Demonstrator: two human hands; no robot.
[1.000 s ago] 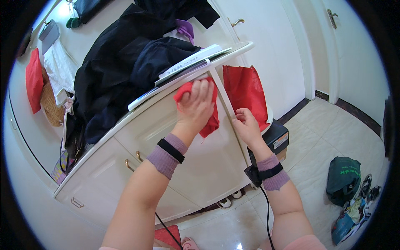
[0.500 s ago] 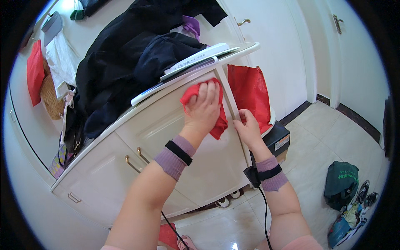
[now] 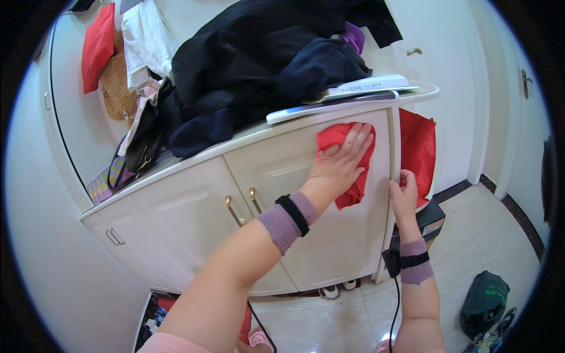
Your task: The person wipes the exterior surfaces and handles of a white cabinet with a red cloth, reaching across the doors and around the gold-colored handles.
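Note:
My left hand (image 3: 340, 167) presses a red cloth (image 3: 354, 197) against the upper right part of a white cabinet door (image 3: 321, 259). Its fingers lie slanted over the cloth, and folds of red hang below the palm. At the cabinet's right edge (image 3: 386, 226), my right hand (image 3: 405, 194) has its fingers bent around the side panel, with the thumb near the front. Both wrists carry a purple cuff with a black strap, and a black cable runs down from the right one.
Dark clothing (image 3: 235, 70) and a white flat box (image 3: 371, 86) lie on the cabinet top. Beside the right hand are a red bag (image 3: 416, 150) and a black box (image 3: 431, 217). A dark green bag (image 3: 484, 303) sits on the tiled floor. Brass handles (image 3: 232, 210) stick out from the doors.
The view has turned, so the cabinet appears further right and more level. My left hand and the cloth have slid slightly down the door. My right hand stays at the cabinet's edge.

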